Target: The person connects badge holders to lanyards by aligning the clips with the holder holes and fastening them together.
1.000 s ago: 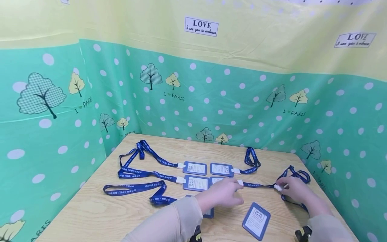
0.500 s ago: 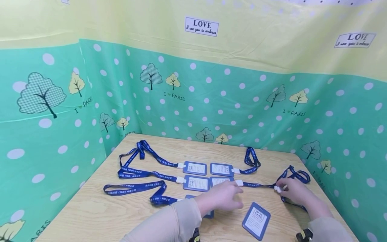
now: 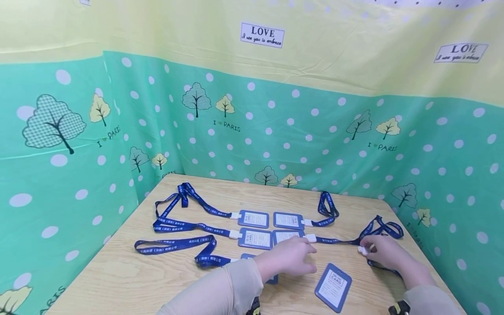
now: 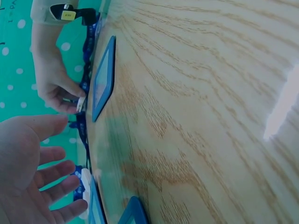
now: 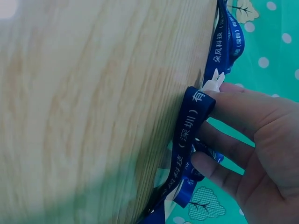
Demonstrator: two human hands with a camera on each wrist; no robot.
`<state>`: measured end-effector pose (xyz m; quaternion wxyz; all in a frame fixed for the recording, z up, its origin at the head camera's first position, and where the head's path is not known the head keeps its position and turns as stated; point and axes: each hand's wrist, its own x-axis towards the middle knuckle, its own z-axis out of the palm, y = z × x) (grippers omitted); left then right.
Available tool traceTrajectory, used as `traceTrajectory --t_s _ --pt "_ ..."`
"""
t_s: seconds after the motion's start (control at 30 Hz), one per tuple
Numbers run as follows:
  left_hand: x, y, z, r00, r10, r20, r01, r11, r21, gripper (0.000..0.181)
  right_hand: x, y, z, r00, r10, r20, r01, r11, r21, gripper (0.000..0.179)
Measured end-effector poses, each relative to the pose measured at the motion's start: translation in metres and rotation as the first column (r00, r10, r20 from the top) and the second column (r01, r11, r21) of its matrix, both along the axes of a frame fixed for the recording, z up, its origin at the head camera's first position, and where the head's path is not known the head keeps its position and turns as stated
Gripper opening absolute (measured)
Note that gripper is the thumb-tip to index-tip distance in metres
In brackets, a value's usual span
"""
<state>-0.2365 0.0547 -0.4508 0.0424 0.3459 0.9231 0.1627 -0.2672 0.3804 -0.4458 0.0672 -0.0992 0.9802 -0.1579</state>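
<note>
At the table's right side my right hand (image 3: 387,254) pinches the white clip (image 5: 213,83) of a blue lanyard (image 5: 184,133) between thumb and finger. The lanyard's printed strap hangs in a loop beside the fingers in the right wrist view. Nearer to me lies a loose blue badge holder (image 3: 334,287) with a white card in it and no strap attached. My left hand (image 3: 289,256) is held over the middle of the table with its fingers relaxed and apart, holding nothing. It partly hides the badge holders (image 3: 287,236) behind and below it.
On the left side lie several blue lanyards (image 3: 175,248) joined to badge holders (image 3: 256,238). At the back right another badge holder (image 3: 288,220) has its lanyard (image 3: 328,210) bundled beside it. Green patterned cloth (image 3: 275,135) hangs behind the wooden table (image 3: 130,280).
My right hand has shifted slightly toward me with the white clip pinched in it. The left hand and the loose badge holder have hardly moved.
</note>
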Motion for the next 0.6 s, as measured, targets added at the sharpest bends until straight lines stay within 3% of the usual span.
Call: traceTrajectory --t_s 0.6 --pt "0.0006 0.0050 -0.0015 0.999 -0.034 0.012 0.034 0.999 -0.002 0.049 0.0016 -0.0019 -0.0032 1.000 0.000 0.023 -0.001 0.999 0.046 0.020"
